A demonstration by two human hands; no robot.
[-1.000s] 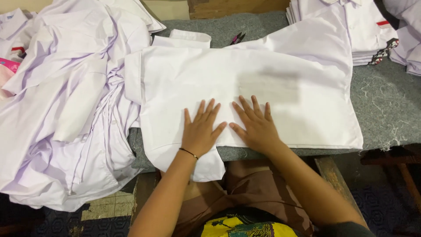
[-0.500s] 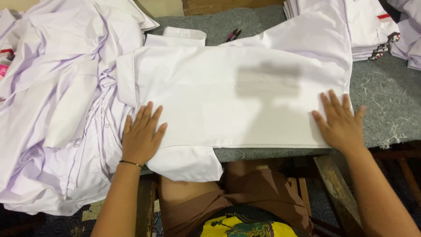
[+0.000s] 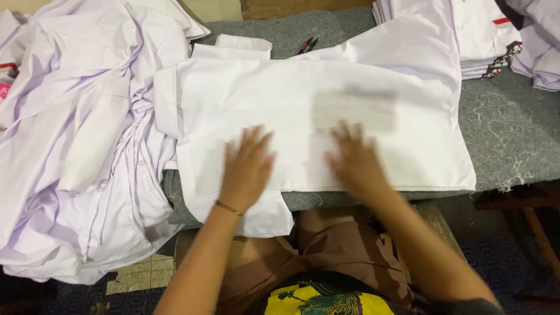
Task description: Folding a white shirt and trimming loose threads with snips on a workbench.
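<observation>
Shirt (image 3: 326, 116) lies flat (white, smooth) under left hand (image 3: 246, 169), right hand (image 3: 356, 160), grips open-palmed

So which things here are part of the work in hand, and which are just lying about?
In hand:
- white shirt spread flat
- left hand and right hand, both pressed flat on it

Lying about:
- loose shirt heap
- folded stack
- small snips
- grey felt tabletop

Soft, even indoor light; both hands motion-blurred, the cloth sharp, floor dim

I see a grey felt tabletop (image 3: 513, 140) carrying a flat white shirt (image 3: 303, 116) at centre, a shirt heap (image 3: 76, 146) at left, and folded shirts (image 3: 478, 35) at upper right.
</observation>
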